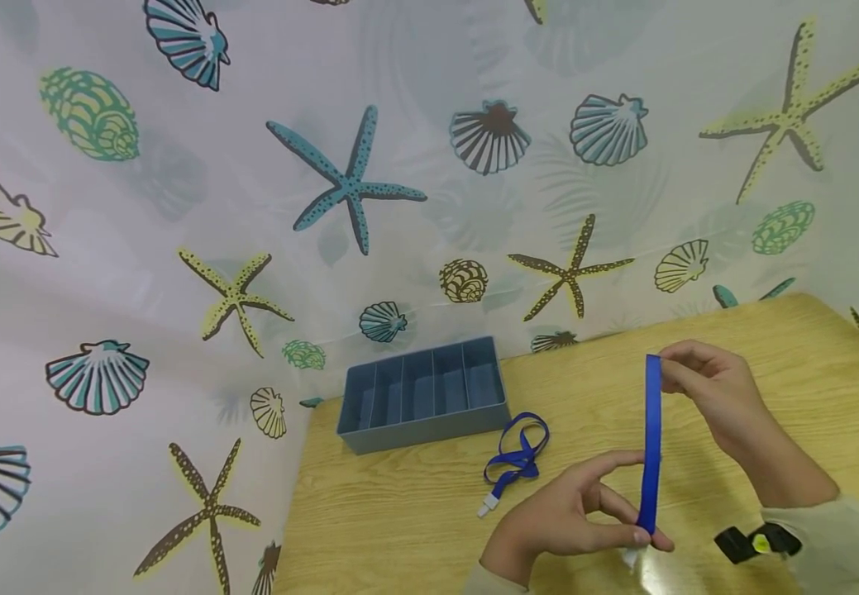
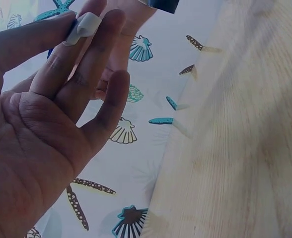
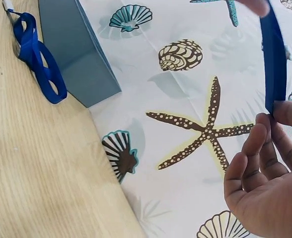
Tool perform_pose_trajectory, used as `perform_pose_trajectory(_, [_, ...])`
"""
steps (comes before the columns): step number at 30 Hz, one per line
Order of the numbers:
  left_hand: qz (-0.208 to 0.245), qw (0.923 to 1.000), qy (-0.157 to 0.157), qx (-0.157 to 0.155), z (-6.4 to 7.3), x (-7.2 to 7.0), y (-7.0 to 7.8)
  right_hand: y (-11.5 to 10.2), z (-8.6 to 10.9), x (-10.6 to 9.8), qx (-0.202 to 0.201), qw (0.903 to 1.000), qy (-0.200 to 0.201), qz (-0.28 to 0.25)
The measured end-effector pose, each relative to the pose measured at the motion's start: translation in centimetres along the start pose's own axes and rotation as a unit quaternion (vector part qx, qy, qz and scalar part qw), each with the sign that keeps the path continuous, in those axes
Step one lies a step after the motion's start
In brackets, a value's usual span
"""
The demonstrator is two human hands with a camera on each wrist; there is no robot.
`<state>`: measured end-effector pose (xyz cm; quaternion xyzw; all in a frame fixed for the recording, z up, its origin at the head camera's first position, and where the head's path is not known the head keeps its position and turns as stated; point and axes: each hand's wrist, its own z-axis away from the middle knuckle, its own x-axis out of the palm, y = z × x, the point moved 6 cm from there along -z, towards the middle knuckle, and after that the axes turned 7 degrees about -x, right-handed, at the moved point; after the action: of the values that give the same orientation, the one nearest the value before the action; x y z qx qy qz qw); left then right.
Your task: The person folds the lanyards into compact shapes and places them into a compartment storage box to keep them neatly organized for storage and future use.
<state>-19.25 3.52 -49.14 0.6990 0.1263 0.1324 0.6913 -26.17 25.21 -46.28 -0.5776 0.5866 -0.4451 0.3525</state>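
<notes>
A blue lanyard (image 1: 652,438) is stretched upright between my two hands above the table. My left hand (image 1: 574,512) pinches its lower end between thumb and fingers; a white plastic clip (image 2: 84,27) shows at those fingertips in the left wrist view. The upper end is pinched by my right hand (image 1: 719,397), and in the right wrist view that hand (image 3: 280,163) has thumb and fingertips on the folded strap (image 3: 274,64). Another blue lanyard (image 1: 516,459) with a white clip (image 1: 489,502) lies loosely coiled on the table, left of my hands.
A grey-blue divided tray (image 1: 423,426) with several compartments stands at the back of the wooden table (image 1: 392,512), against a curtain (image 1: 414,248) printed with shells and starfish. A black strap with a yellow-green spot (image 1: 760,543) is by my right sleeve.
</notes>
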Motion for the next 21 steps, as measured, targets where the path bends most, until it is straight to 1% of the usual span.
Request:
perform_pose_trajectory(2, [0.006,1.0000,-0.001,0.007,0.0,0.0,0.2,0.5,0.0,0.0,0.007,0.9999,-0.003,0.011])
perform_pose_trajectory(7, [0.012,0.9991,-0.006,0.040,0.0,0.1,0.9,1.6,0.2,0.0,0.025,0.9966,-0.007,0.078])
perform_pose_trajectory(9, [0.009,0.9987,-0.002,0.051,0.0,0.1,1.2,2.1,0.4,0.1,0.032,0.9945,-0.012,0.098])
perform_pose_trajectory(12, [0.008,0.9980,0.007,0.062,0.0,0.1,1.5,2.9,0.6,0.3,0.041,0.9924,-0.020,0.114])
perform_pose_trajectory(15, [0.004,0.9975,0.033,0.063,0.1,0.0,1.8,3.5,1.0,0.7,0.045,0.9902,-0.029,0.129])
perform_pose_trajectory(18, [-0.003,0.9947,0.074,0.071,0.1,-0.3,2.1,4.0,1.4,1.3,0.050,0.9885,-0.041,0.137])
perform_pose_trajectory(21, [-0.016,0.9898,0.107,0.093,0.1,-0.6,2.4,4.3,1.9,2.2,0.055,0.9887,-0.053,0.129])
